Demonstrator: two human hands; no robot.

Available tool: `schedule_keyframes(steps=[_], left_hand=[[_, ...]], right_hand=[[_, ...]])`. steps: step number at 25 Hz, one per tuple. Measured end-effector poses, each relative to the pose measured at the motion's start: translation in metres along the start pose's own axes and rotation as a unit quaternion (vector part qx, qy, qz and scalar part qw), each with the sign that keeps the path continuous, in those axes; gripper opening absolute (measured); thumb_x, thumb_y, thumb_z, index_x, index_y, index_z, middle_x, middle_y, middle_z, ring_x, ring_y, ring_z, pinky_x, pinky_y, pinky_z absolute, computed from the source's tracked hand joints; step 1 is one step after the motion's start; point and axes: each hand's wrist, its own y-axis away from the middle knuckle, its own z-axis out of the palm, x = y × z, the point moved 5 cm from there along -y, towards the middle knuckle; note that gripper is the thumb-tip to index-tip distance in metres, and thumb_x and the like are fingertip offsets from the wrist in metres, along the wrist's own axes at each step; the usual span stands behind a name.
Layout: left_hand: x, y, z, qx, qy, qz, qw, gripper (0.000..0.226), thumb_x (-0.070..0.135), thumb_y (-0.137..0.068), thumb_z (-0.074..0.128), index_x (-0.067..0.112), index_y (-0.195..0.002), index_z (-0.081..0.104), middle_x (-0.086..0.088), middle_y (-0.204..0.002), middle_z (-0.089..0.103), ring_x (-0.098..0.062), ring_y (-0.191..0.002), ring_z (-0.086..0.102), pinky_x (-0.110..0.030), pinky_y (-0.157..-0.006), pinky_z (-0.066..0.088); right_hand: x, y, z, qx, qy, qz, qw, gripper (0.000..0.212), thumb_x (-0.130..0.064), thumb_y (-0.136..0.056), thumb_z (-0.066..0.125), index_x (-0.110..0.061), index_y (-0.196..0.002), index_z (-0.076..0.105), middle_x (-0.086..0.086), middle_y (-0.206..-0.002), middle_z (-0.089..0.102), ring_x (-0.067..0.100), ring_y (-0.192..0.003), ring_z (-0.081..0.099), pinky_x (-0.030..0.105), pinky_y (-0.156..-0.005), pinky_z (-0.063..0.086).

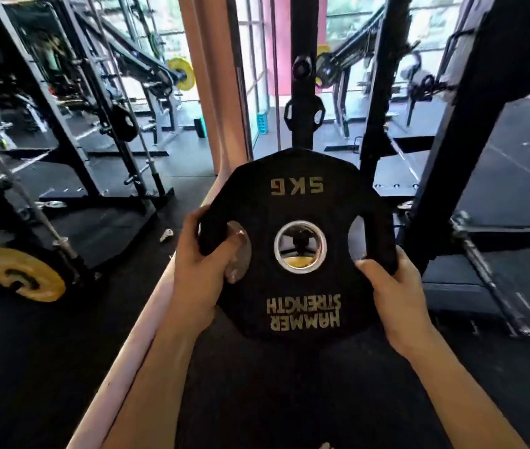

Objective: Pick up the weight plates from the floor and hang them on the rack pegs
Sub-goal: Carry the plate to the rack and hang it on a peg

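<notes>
Both hands grip the 5 kg weight plate [299, 244] by its side cut-outs: left hand [203, 257] with fingers curled through the slot, right hand [386, 286] wrapped round the opposite rim (presumably to keep it square). It is held upright in the air before the rack upright [304, 37], centre hole apparently lined up with a peg [301, 240], which is mostly hidden behind the plate.

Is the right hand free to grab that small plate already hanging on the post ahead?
Probably not: the right hand grips the 5 kg plate, as does the left hand, and that plate sits between them and the hanging plate.
</notes>
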Motion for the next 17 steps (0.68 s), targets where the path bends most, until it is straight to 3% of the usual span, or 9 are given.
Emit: schedule_keyframes(steps=[3, 7, 9, 12, 17], left_hand=[[-0.004, -0.059, 0.031, -0.016, 0.018, 0.012, 1.0, 0.035, -0.004, -0.089, 0.061, 0.016, -0.116, 0.053, 0.004, -0.046, 0.049, -0.009, -0.035, 0.037, -0.023, -0.044, 0.034], [0.0, -0.132, 0.062, -0.023, 0.047, 0.041, 0.998, 0.042, 0.009, -0.076, 0.069, 0.018, -0.115, 0.056, 0.004, -0.065, 0.061, -0.006, -0.041, 0.045, -0.026, -0.052, 0.037], [0.008, -0.169, 0.075, -0.027, 0.054, 0.059, 0.996, 0.043, 0.015, -0.073, 0.07, 0.023, -0.114, 0.058, 0.004, -0.076, 0.063, -0.006, -0.048, 0.048, -0.029, -0.055, 0.037], [0.019, -0.227, 0.09, -0.03, 0.033, 0.087, 0.995, 0.032, 0.019, -0.074, 0.072, 0.032, -0.101, 0.06, 0.004, -0.066, 0.056, -0.01, -0.049, 0.045, -0.03, -0.054, 0.035], [0.04, -0.295, 0.121, -0.054, 0.078, 0.112, 0.989, 0.032, -0.002, -0.086, 0.063, 0.02, -0.107, 0.054, 0.001, -0.052, 0.046, -0.012, -0.038, 0.035, -0.022, -0.041, 0.032]], right_hand=[[-0.015, -0.057, 0.0, 0.028, 0.008, -0.031, 0.999, 0.013, -0.007, -0.089, 0.06, -0.009, -0.101, 0.059, 0.01, -0.087, 0.069, 0.025, -0.081, 0.068, 0.044, -0.072, 0.056], [-0.051, -0.126, 0.01, 0.011, -0.009, -0.073, 0.997, 0.013, -0.003, -0.089, 0.059, -0.009, -0.1, 0.058, 0.01, -0.083, 0.07, 0.022, -0.076, 0.07, 0.033, -0.06, 0.057], [-0.069, -0.156, 0.016, 0.009, -0.004, -0.096, 0.995, 0.012, -0.003, -0.089, 0.059, -0.005, -0.101, 0.057, 0.016, -0.085, 0.07, 0.028, -0.077, 0.071, 0.036, -0.06, 0.059], [-0.097, -0.201, 0.028, 0.014, 0.019, -0.126, 0.992, 0.011, -0.009, -0.09, 0.06, -0.008, -0.1, 0.056, 0.022, -0.095, 0.07, 0.036, -0.089, 0.069, 0.049, -0.077, 0.057], [-0.14, -0.261, 0.05, 0.015, 0.025, -0.159, 0.987, 0.01, -0.011, -0.091, 0.059, -0.015, -0.099, 0.056, 0.013, -0.093, 0.071, 0.027, -0.083, 0.069, 0.05, -0.075, 0.058]])
